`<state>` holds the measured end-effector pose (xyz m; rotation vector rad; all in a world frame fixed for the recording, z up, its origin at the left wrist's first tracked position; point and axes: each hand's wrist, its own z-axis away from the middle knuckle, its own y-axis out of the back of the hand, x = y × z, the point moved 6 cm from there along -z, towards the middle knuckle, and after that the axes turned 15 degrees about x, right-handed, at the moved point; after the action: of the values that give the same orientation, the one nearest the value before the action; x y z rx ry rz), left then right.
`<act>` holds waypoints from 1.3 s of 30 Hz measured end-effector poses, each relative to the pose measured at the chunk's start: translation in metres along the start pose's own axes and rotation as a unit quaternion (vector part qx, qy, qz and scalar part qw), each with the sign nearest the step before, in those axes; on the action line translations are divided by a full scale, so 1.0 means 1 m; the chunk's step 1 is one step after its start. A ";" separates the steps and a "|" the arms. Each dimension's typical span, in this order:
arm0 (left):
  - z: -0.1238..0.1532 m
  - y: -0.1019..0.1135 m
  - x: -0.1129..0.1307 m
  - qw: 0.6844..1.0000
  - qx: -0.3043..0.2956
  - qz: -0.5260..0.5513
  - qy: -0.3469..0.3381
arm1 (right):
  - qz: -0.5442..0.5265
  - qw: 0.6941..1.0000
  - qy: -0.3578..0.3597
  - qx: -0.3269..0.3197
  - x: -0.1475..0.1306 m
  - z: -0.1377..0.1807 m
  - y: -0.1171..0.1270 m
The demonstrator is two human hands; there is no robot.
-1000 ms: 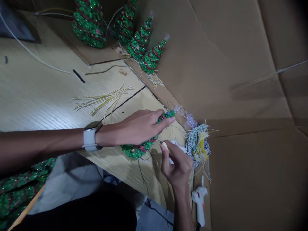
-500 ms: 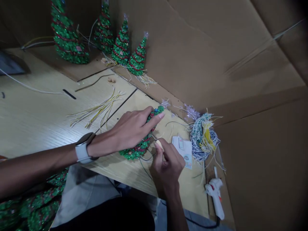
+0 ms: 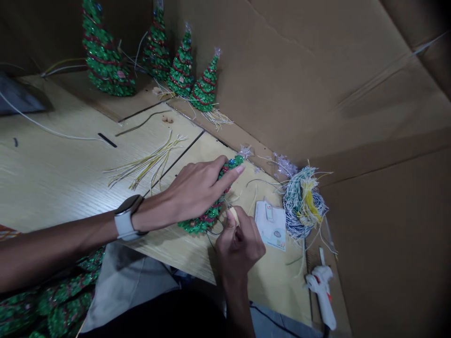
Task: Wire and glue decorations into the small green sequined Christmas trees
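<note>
A small green tinsel Christmas tree (image 3: 197,224) with red garland lies on its side on the table, a clear star at its tip. My left hand (image 3: 197,188), wearing a watch, is wrapped over the tree and holds it down. In my right hand (image 3: 241,239) is an awl (image 3: 233,215) with a pale handle, gripped in closed fingers. Its thin metal shaft points into the side of the tree below my left thumb; the point itself is hidden. Thin wires stick out near the tree's base.
Several finished trees (image 3: 181,65) stand along the cardboard wall at the back. Yellow and white wires (image 3: 148,162) lie left of my hand. To the right are a wire bundle (image 3: 305,204), a printed card (image 3: 270,225) and a white glue gun (image 3: 321,286). More trees (image 3: 52,300) lie lower left.
My right hand has shifted slightly left and turned, the awl still at the tree's side. My left hand keeps its hold on the tree. The whole view has shifted a little.
</note>
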<state>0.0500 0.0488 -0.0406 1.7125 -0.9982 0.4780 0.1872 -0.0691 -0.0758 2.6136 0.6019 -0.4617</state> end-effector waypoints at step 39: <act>0.002 -0.005 -0.004 0.998 0.012 0.054 0.016 | -0.038 0.950 0.003 -0.311 0.002 -0.064 -0.006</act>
<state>0.0512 0.0491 -0.0475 1.6734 -1.0681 0.5882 0.1998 -0.0336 -0.0233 1.9960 0.7138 -0.2314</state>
